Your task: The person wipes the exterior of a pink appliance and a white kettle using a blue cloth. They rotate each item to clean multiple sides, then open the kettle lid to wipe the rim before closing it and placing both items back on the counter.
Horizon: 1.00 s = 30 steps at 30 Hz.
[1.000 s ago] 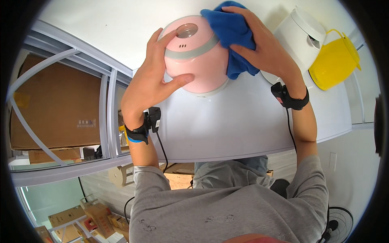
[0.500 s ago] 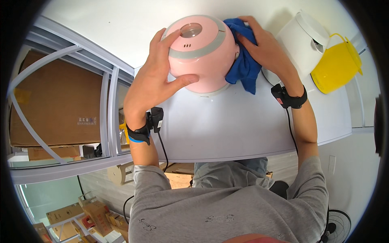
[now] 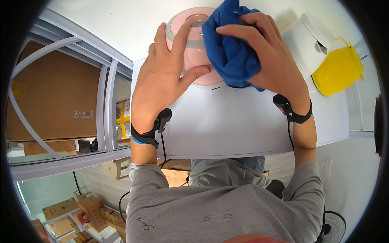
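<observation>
A rounded pink appliance (image 3: 194, 56) with a grey band and a small clear window on top stands on the white table, toward the far side. My left hand (image 3: 162, 77) rests on its left and near side, fingers spread and thumb stretched out across the front. Bunched in my right hand (image 3: 275, 56) is a blue cloth (image 3: 229, 52), pressed between the thumb and fingers. It lies against the appliance's right and front side and hides much of that part. Both wrists wear black straps with small cabled boxes.
A white kettle-like vessel (image 3: 306, 42) and a yellow jug (image 3: 338, 71) stand at the right of the white table (image 3: 227, 125). A metal-framed rack (image 3: 107, 101) with a large cardboard box (image 3: 52, 93) borders the left. More boxes lie on the lower left, with a fan (image 3: 334, 227) at lower right.
My right hand has brought the blue cloth from the appliance's right side leftward over its front. My left hand has shifted slightly right. The appliance's window now appears farther away and a little to the right.
</observation>
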Each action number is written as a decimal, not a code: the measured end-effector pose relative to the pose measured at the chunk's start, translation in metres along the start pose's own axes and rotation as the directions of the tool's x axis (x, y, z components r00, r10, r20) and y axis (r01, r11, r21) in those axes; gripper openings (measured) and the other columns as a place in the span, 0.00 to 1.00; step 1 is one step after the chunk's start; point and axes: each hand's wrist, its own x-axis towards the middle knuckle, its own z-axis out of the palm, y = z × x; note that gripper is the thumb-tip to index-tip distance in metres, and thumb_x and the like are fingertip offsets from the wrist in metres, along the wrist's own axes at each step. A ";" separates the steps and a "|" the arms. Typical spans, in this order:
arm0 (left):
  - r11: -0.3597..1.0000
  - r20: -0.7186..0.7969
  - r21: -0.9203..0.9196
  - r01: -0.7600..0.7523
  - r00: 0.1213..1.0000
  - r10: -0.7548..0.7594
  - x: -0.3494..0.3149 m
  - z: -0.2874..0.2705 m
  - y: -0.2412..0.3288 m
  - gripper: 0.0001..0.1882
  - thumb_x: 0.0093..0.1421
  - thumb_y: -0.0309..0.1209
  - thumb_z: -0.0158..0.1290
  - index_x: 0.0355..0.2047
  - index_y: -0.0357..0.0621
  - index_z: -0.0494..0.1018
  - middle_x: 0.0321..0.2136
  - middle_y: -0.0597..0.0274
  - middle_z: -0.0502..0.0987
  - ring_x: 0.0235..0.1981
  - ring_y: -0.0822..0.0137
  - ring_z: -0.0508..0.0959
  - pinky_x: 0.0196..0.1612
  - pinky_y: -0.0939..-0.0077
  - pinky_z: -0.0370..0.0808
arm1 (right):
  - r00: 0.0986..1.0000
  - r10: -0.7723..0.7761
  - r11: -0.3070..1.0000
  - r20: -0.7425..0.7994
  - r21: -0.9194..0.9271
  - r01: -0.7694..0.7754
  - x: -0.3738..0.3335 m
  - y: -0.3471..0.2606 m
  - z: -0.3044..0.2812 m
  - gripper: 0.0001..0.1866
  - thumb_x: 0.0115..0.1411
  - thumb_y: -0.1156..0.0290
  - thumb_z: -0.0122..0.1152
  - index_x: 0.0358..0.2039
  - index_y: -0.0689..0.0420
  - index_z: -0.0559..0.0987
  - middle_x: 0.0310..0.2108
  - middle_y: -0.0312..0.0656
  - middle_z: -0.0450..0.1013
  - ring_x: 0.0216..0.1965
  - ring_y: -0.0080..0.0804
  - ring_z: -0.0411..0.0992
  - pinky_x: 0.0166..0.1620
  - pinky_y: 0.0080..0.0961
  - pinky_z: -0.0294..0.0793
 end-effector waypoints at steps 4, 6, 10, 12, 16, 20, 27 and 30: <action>1.000 0.054 0.001 0.017 0.998 -0.017 0.001 -0.009 0.004 0.52 0.65 0.52 0.73 0.84 0.63 0.60 0.79 0.25 0.59 0.48 0.44 0.88 0.55 0.50 0.86 | 0.954 0.286 0.957 0.086 0.029 -0.290 -0.020 0.025 0.023 0.56 0.52 0.59 0.92 0.79 0.33 0.68 0.74 0.49 0.66 0.68 0.64 0.74 0.67 0.52 0.80; 0.999 0.056 -0.045 0.021 0.998 -0.019 0.000 -0.012 0.005 0.52 0.64 0.49 0.75 0.84 0.65 0.61 0.79 0.27 0.58 0.45 0.48 0.88 0.54 0.51 0.86 | 0.875 0.436 0.884 0.210 0.081 -0.460 -0.021 0.031 0.026 0.64 0.52 0.52 0.91 0.84 0.38 0.60 0.74 0.54 0.66 0.63 0.67 0.77 0.63 0.54 0.82; 0.992 0.064 -0.125 0.010 0.998 -0.002 0.002 -0.018 0.006 0.51 0.62 0.43 0.77 0.83 0.64 0.64 0.78 0.31 0.61 0.43 0.52 0.88 0.51 0.55 0.86 | 0.422 0.581 0.800 0.696 -0.395 -0.451 -0.035 0.051 0.045 0.62 0.53 0.50 0.89 0.81 0.53 0.62 0.63 0.57 0.74 0.54 0.65 0.80 0.54 0.54 0.84; 0.991 0.057 -0.134 -0.003 0.998 0.011 0.001 -0.019 0.003 0.50 0.62 0.41 0.77 0.82 0.64 0.66 0.76 0.34 0.63 0.41 0.54 0.88 0.49 0.56 0.87 | 0.435 0.532 0.844 0.727 -0.413 -0.342 -0.045 0.057 0.053 0.56 0.55 0.53 0.87 0.78 0.56 0.65 0.58 0.55 0.77 0.52 0.63 0.80 0.53 0.53 0.84; 0.994 0.033 -0.106 0.012 0.999 -0.008 0.001 -0.020 -0.002 0.47 0.63 0.42 0.76 0.80 0.57 0.67 0.70 0.41 0.68 0.40 0.56 0.87 0.44 0.56 0.87 | 0.664 0.422 0.903 0.617 -0.221 -0.369 -0.051 0.068 0.048 0.45 0.58 0.60 0.84 0.72 0.55 0.72 0.50 0.55 0.78 0.51 0.61 0.80 0.54 0.52 0.83; 0.997 -0.001 -0.065 0.043 0.999 -0.043 -0.001 -0.019 -0.003 0.47 0.63 0.43 0.75 0.78 0.48 0.68 0.66 0.46 0.72 0.36 0.58 0.88 0.39 0.58 0.87 | 0.695 0.480 0.868 0.536 -0.173 -0.466 -0.023 0.043 0.023 0.38 0.59 0.67 0.80 0.69 0.51 0.76 0.49 0.55 0.80 0.52 0.62 0.80 0.55 0.51 0.83; 0.999 -0.067 -0.005 0.039 0.997 -0.039 0.003 -0.022 0.000 0.46 0.57 0.45 0.79 0.72 0.47 0.74 0.58 0.54 0.77 0.36 0.59 0.87 0.37 0.60 0.85 | 0.986 0.135 0.964 0.097 -0.245 -0.108 -0.002 0.018 -0.005 0.42 0.53 0.66 0.85 0.70 0.37 0.79 0.55 0.50 0.80 0.59 0.56 0.79 0.62 0.50 0.81; 0.999 -0.096 0.007 0.044 0.994 -0.043 0.005 -0.022 0.005 0.44 0.55 0.44 0.80 0.70 0.48 0.77 0.54 0.55 0.77 0.39 0.57 0.85 0.37 0.60 0.84 | 0.999 0.024 0.998 0.035 -0.051 -0.022 0.000 0.004 -0.004 0.40 0.53 0.66 0.88 0.68 0.33 0.84 0.65 0.50 0.72 0.63 0.61 0.75 0.65 0.51 0.81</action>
